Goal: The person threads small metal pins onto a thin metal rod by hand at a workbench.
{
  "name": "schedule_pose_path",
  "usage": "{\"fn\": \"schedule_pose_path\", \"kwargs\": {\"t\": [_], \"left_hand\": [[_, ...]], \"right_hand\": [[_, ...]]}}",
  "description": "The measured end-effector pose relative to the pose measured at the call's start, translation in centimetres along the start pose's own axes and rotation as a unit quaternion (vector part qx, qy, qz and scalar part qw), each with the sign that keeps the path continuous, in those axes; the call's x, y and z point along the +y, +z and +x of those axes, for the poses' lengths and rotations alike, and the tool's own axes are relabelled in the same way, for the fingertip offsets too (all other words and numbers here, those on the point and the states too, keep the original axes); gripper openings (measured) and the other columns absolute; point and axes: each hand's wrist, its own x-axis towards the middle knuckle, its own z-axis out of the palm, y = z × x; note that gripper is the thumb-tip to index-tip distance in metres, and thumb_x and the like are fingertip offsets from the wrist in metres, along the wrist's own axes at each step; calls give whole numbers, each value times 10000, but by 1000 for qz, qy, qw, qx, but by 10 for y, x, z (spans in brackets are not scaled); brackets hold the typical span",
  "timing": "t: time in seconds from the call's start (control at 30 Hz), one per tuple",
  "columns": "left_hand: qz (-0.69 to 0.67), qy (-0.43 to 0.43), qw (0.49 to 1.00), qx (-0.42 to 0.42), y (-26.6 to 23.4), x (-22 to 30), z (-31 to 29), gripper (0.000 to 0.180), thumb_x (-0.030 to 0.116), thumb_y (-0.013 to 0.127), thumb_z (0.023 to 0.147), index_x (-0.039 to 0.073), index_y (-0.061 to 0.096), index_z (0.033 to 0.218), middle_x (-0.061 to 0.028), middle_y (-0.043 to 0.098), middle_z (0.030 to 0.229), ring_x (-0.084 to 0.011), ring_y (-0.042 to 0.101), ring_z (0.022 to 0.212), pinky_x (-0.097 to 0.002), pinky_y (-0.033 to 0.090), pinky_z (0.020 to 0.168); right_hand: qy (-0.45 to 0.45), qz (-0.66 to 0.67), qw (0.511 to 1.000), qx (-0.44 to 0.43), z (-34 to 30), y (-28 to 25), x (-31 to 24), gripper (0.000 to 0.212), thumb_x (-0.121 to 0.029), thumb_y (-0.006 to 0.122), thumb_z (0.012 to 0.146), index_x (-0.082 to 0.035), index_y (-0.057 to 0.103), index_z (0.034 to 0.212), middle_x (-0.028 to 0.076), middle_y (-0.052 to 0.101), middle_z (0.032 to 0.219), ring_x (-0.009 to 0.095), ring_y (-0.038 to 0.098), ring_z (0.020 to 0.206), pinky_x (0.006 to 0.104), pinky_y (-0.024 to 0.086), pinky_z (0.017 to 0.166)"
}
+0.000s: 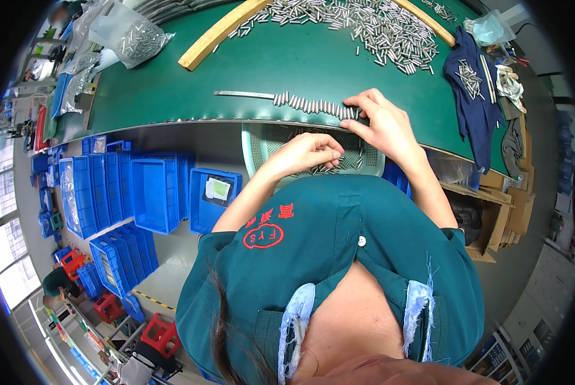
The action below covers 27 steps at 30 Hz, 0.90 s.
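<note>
A row of short metal pins (310, 104) lies side by side along the near edge of the green table, with a thin flat metal strip (242, 94) sticking out from its left end. At the row's right end, my right hand (383, 123) has thumb and forefinger closed about the last pins, one at each pin end. My left hand (305, 154) hangs lower, just off the table edge, over a pale green perforated basket (256, 144) with more pins in it. Its fingers are curled toward the thumb; whatever is between them is hidden.
A large heap of pins (390, 32) spreads at the back between wooden bars (223, 33). Dark blue cloth (470, 115) with pins on it lies right; a plastic bag of pins (133, 40) stands left. Blue crates (152, 192) are stacked below left, cardboard boxes (492, 218) below right.
</note>
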Motion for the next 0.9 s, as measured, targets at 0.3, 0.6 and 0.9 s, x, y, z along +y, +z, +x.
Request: {"fn": "schedule_pose_path", "kwargs": {"t": [0.3, 0.6, 0.9], "left_hand": [[-124, -27, 992, -18, 7, -2, 7, 298, 218, 537, 953, -29, 589, 1111, -124, 672, 994, -161, 653, 901, -286, 539, 785], [-436, -58, 897, -38, 15, 3, 22, 333, 242, 499, 974, -42, 543, 1142, -182, 640, 1077, -263, 653, 989, -360, 558, 863], [-273, -74, 959, 27, 24, 6, 25, 287, 243, 538, 956, -6, 610, 1079, -112, 677, 983, -163, 672, 887, -270, 556, 773]], "right_hand": [[-12, -31, 999, 13, 2, 5, 0, 245, -296, 692, 790, -123, 635, 953, 45, 573, 887, 235, 620, 849, 369, 511, 709], [-62, 3, 998, -16, -21, 3, -2, 195, -215, 656, 822, -112, 614, 981, 44, 571, 917, 227, 609, 831, 342, 498, 714], [-7, 88, 993, -72, -28, -5, 0, 330, -106, 588, 837, -116, 565, 1166, 76, 578, 992, 253, 612, 917, 361, 499, 784]]}}
